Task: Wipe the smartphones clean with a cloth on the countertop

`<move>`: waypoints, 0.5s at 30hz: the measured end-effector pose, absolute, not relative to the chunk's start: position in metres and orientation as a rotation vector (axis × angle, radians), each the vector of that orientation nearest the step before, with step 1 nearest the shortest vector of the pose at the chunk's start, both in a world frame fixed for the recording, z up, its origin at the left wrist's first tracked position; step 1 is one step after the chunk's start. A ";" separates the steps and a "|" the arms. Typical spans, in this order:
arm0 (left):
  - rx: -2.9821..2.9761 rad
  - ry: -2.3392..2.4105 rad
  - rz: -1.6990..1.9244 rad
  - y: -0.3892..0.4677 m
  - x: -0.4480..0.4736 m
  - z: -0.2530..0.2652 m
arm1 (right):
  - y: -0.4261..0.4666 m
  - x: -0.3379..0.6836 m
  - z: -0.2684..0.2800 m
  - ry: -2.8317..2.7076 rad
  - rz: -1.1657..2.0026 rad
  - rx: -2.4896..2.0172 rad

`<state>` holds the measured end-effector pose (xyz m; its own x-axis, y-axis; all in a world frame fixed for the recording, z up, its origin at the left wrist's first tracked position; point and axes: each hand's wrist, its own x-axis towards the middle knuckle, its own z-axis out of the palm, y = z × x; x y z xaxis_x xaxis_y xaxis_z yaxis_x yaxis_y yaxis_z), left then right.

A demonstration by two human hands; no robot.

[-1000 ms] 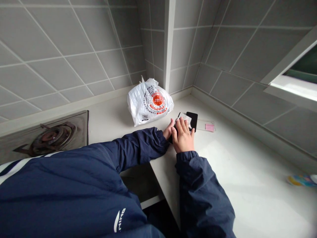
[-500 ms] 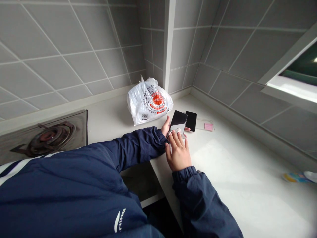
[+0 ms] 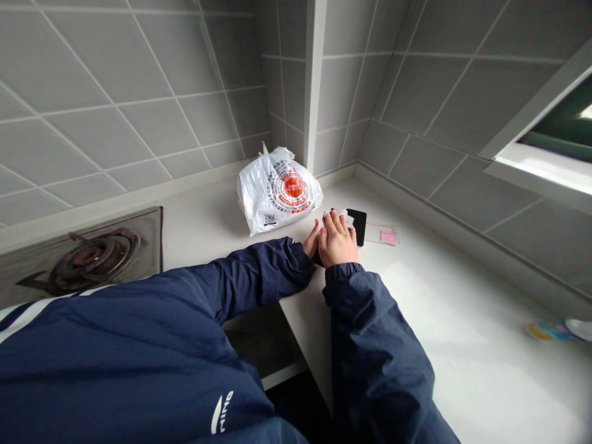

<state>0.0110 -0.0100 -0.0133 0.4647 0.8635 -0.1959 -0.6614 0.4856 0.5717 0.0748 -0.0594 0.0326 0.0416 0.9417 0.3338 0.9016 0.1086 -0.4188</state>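
My left hand (image 3: 312, 240) is wrapped round a dark smartphone (image 3: 317, 257), its thumb along the near side. Most of the phone's glossy screen is covered by my right hand (image 3: 340, 243). Under the fingers of that hand, a crumpled white tissue (image 3: 345, 215) is pressed against the screen, near the far end. Just beyond the phone, a flat black rectangular thing (image 3: 359, 228) lies on the counter, partly hidden by my right hand. Beside it is a clear, thin-edged item with a pink patch (image 3: 388, 237), which looks like a transparent phone case.
A white plastic bag (image 3: 277, 191) with red and black print stands on the white counter (image 3: 416, 296) near the corner. To the left is a gas burner (image 3: 95, 256). A blurred, colourful packet (image 3: 555, 330) lies at the far right. Tiled walls border the counter.
My right hand has slid with the tissue up the phone's screen, away from my body, and now covers most of it. My left hand keeps its hold.
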 end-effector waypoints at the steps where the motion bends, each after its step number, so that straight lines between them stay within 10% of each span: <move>1: 0.481 0.484 1.015 -0.010 0.012 -0.013 | -0.055 0.077 0.034 -1.853 0.111 -1.796; 15: 0.578 0.508 0.826 -0.008 0.000 -0.026 | -0.068 0.090 0.023 -1.832 0.141 -1.885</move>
<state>0.0004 -0.0082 -0.0256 0.5779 0.7930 -0.1929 -0.5292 0.5440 0.6511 0.0902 -0.0675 0.0229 0.0874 0.9597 0.2671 0.9075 0.0339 -0.4186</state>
